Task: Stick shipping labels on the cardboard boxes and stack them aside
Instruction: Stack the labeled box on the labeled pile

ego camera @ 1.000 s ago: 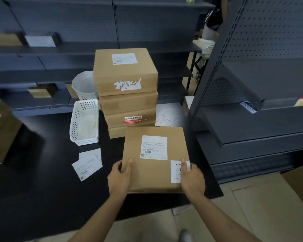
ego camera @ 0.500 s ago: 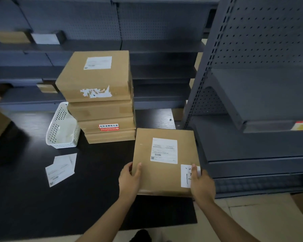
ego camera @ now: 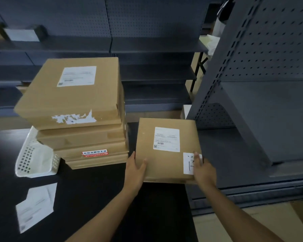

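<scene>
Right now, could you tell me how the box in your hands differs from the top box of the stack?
The held box is gripped by the left hand and right hand; the top stack box rests untouched on other boxes. The held box also carries a handwritten white sticker; the stack box's front shows torn white label residue. Both are brown cardboard with a shipping label on top.

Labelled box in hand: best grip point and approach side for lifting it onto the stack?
Take the held box by its two opposite side edges near the front corners, approaching from the person's side, as the left hand and right hand do now. It is flat and wide; the stack crowds its left side.
</scene>
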